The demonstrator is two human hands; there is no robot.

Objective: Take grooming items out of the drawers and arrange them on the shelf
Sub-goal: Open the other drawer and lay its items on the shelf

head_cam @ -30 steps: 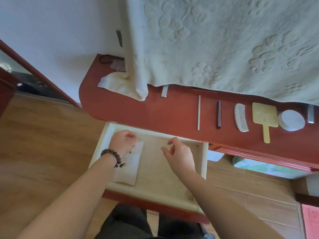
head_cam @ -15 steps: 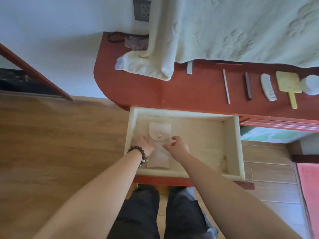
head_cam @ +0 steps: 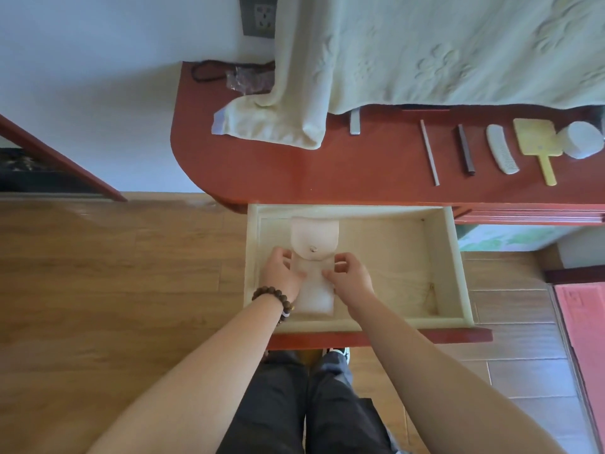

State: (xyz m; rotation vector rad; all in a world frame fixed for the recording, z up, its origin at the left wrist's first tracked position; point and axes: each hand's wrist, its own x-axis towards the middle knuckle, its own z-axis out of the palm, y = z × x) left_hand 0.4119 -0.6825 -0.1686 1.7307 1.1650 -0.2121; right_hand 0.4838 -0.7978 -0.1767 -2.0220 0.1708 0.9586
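A pale pink pouch [head_cam: 315, 237] with a snap flap lies in the left part of the open cream drawer [head_cam: 453, 267]. My left hand [head_cam: 282, 273] grips its left edge and my right hand [head_cam: 351, 276] pinches its right edge, both over the pouch's middle. On the red shelf [head_cam: 262, 172] lie a thin white stick [head_cam: 429, 152], a dark file [head_cam: 466, 149], a white comb [head_cam: 502, 154], a yellow hand mirror [head_cam: 537, 142] and a white round jar [head_cam: 580, 144], in a row at the right.
A cream towel [head_cam: 425, 50] hangs over the shelf's back, its corner folded on the left. A metal strip [head_cam: 355, 122] lies under its edge. A dark cord and small bag [head_cam: 242, 78] sit at the shelf's far left. A wall socket [head_cam: 260, 16] is above.
The view has tilted down toward the drawer. Both hands have come together on the pouch and now hold its two edges; the pouch has shifted slightly in the drawer.
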